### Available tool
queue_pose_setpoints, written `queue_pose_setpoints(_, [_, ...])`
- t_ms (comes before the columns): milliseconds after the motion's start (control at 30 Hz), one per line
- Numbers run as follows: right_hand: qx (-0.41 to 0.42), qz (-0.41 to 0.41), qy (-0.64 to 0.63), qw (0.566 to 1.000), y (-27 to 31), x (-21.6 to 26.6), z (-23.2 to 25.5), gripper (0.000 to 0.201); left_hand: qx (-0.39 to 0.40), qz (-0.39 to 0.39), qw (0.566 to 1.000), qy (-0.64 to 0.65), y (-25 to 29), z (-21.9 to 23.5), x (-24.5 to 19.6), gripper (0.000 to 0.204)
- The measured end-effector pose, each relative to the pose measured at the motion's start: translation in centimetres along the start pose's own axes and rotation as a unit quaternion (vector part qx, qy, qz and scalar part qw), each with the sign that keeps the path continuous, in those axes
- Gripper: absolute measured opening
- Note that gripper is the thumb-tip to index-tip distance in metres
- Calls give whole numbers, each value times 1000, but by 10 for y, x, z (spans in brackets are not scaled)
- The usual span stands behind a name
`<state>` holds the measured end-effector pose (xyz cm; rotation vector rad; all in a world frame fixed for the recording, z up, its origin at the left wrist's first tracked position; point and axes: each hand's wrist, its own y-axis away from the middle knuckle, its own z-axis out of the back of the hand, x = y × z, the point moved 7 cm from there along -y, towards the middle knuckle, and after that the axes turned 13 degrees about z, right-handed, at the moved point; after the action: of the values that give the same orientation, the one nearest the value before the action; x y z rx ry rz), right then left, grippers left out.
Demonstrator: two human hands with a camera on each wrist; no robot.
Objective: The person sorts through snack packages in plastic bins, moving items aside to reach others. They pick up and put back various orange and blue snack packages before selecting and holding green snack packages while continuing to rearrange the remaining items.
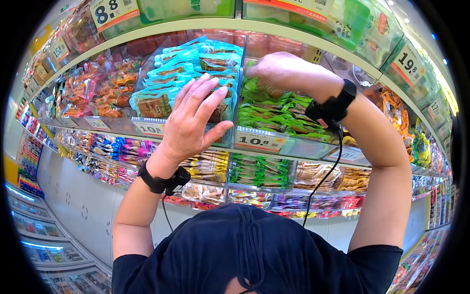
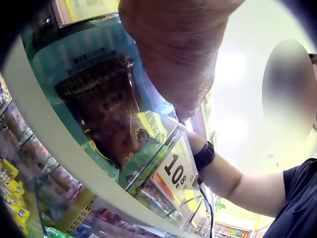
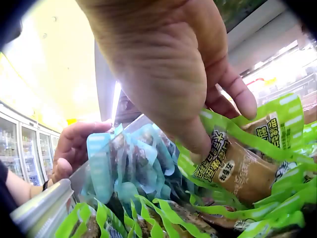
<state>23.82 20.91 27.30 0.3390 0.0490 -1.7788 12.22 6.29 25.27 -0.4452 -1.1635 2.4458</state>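
Green packet [image 3: 242, 171]: it is at the back left part of a clear bin [image 1: 304, 147] on the shelf, pinched between the thumb and curled fingers of the right hand [image 1: 276, 71], which reaches over the bin from above. The left hand [image 1: 196, 112] is spread, its fingers nearly straight and the thumb apart, holding nothing; it lies over the front right corner of the neighbouring bin, and whether it touches the blue packets [image 1: 169, 76] there cannot be told. Both hands belong to a person in a dark short-sleeved top, with a black strap on each wrist.

The shelf [image 1: 164, 28] above has a pale, curved-looking front edge. Glass-doored coolers [image 3: 30, 153] stand to the left in a brightly lit shop.

Other green packets [image 1: 274, 110] lie in overlapping rows in the clear bin, its front edge bearing a 10.8 price card [image 1: 259, 141]. Just left of it, the blue packets fill their bin in stacked rows. Farther left are orange-brown packets [image 1: 115, 88]; near the right end, orange bags [image 1: 394, 110]. The lower shelf holds yellow packets [image 1: 210, 164] and more green ones.
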Motion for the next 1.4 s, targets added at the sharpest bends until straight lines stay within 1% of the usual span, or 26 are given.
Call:
queue_pose_setpoints(33, [18, 13, 30, 999, -7, 3, -3, 24, 2, 1, 1000, 0, 0, 0, 0, 54])
queue_pose_setpoints(67, [22, 3, 2, 1000, -9, 4, -6, 30, 3, 1, 1000, 0, 0, 0, 1, 55])
queue_pose_setpoints(167, [53, 15, -40, 998, -13, 9, -14, 28, 4, 0, 1000, 0, 1, -1, 2, 56])
queue_pose_setpoints(200, [62, -1, -59, 996, -14, 7, -15, 32, 4, 0, 1000, 0, 1, -1, 2, 56])
queue_pose_setpoints(300, [22, 1, -159, 987, -11, 0, -18, 35, 2, -2, 1000, 1, 1, -2, 2, 57])
queue_pose_setpoints(400, [35, -55, -231, 971, 1, -7, -15, 34, 1, -5, 1000, 6, 1, -1, 3, 58])
queue_pose_setpoints(500, [-51, -34, -241, 969, 11, -17, -16, 32, 1, -7, 1000, 7, 1, -2, 4, 59])
queue_pose_setpoints(600, [4, -47, -198, 979, 10, -25, -28, 28, 4, -7, 1000, 7, 1, -3, 4, 59])
queue_pose_setpoints(700, [-122, 22, -111, 986, 14, -10, -21, 22, 10, -11, 1000, 7, 1, -3, 3, 59])
queue_pose_setpoints(733, [-114, 29, -95, 989, 13, -7, -22, 19, 9, -11, 1000, 9, 1, -3, 2, 59])
queue_pose_setpoints(833, [-73, 7, -14, 997, 9, -7, -20, 20, 10, -10, 1000, 12, 1, -2, 2, 58])
queue_pose_setpoints(933, [14, -34, -12, 999, 7, -12, -25, 21, 15, -8, 1000, 15, 2, -2, 2, 58])
queue_pose_setpoints(1033, [33, -22, -51, 998, -1, -3, -39, 19, 19, -9, 1000, 17, 1, -2, 1, 58])
queue_pose_setpoints(1067, [-28, 9, -49, 998, -3, 0, -39, 16, 22, -8, 1000, 18, 1, -2, 1, 58])
queue_pose_setpoints(1167, [-92, 25, -90, 991, -6, -6, -32, 15, 23, -9, 1000, 15, 2, -2, 2, 57])
queue_pose_setpoints(1267, [-32, 4, -161, 986, -3, -4, -29, 16, 25, -8, 1000, 14, 2, -2, 2, 57])
queue_pose_setpoints(1367, [-61, 1, -252, 966, 5, -8, -24, 16, 26, -9, 999, 19, 1, -2, 1, 57])
queue_pose_setpoints(1400, [-62, -16, -235, 970, 9, -13, -18, 16, 26, -7, 999, 20, 2, -2, 1, 57])
